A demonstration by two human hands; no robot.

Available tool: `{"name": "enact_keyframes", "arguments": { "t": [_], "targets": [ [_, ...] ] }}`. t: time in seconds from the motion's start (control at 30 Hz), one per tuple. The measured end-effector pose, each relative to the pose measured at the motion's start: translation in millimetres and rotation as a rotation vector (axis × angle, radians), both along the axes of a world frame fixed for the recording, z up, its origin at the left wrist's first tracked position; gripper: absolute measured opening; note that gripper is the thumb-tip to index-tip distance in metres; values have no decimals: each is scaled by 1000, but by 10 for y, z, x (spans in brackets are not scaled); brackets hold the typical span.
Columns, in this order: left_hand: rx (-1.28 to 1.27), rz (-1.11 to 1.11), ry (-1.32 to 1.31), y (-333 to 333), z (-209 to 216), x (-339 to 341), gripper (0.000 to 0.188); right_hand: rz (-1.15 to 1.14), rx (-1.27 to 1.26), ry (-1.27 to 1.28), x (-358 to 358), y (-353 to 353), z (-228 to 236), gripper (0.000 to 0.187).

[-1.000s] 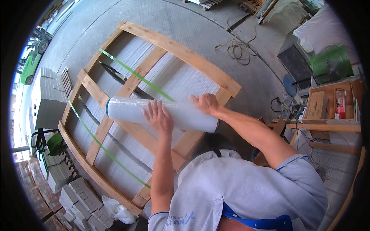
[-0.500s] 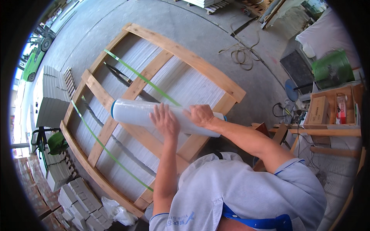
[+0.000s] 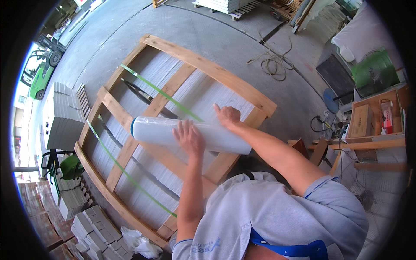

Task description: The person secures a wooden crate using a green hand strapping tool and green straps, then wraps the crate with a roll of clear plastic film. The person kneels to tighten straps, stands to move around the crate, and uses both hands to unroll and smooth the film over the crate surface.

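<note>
A thick roll of clear stretch film (image 3: 160,131) with a blue rim at its left end lies across the wooden crate (image 3: 190,48). My left hand (image 3: 189,138) rests on the middle of the roll, its fingers stretched out over the film. Just past the roll's far side, toward its right end, is my right hand (image 3: 229,115). Its fingers are curled in and the thumb sticks out; whether film is pinched in them is hidden. Green straps (image 3: 162,93) run over the crate, and pale stacked sheets (image 3: 160,69) show between its slats.
At the left stand pale stacked boards (image 3: 65,115) and a green forklift (image 3: 42,73). A white plastic bag (image 3: 141,243) lies by the crate's near left corner. Coiled rope (image 3: 274,65) is on the floor; at right sit a wooden box (image 3: 375,117) and a green drum (image 3: 375,73).
My right hand has moved off the roll's surface, a little farther away, with its thumb now sticking out. The left hand stays on the roll. The whole view has shifted slightly.
</note>
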State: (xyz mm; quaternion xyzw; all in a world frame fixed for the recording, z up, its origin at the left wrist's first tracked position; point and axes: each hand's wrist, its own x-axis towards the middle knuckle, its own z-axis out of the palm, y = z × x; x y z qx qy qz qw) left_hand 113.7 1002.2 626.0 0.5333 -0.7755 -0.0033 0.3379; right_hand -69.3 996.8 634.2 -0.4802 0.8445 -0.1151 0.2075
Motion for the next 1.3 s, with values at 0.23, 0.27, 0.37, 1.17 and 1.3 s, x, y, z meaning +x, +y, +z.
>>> {"name": "enact_keyframes", "arguments": {
  "t": [0.23, 0.27, 0.37, 1.17, 1.3],
  "targets": [
    [56, 36, 67, 33, -14, 16, 38, 247, -215, -16, 527, 157, 36, 65],
    [11, 38, 112, 33, -10, 10, 41, 353, -223, 20, 576, 138, 29, 63],
    [8, 55, 209, 42, -6, -5, 48, 355, -271, 104, 602, 17, -10, 62],
    [9, 66, 389, 30, -81, -8, 53, 403, -215, 51, 773, -290, 67, 62],
    [19, 62, 379, 6, -112, -19, 55, 322, -139, 38, 710, -463, 16, 67]
  ]
}}
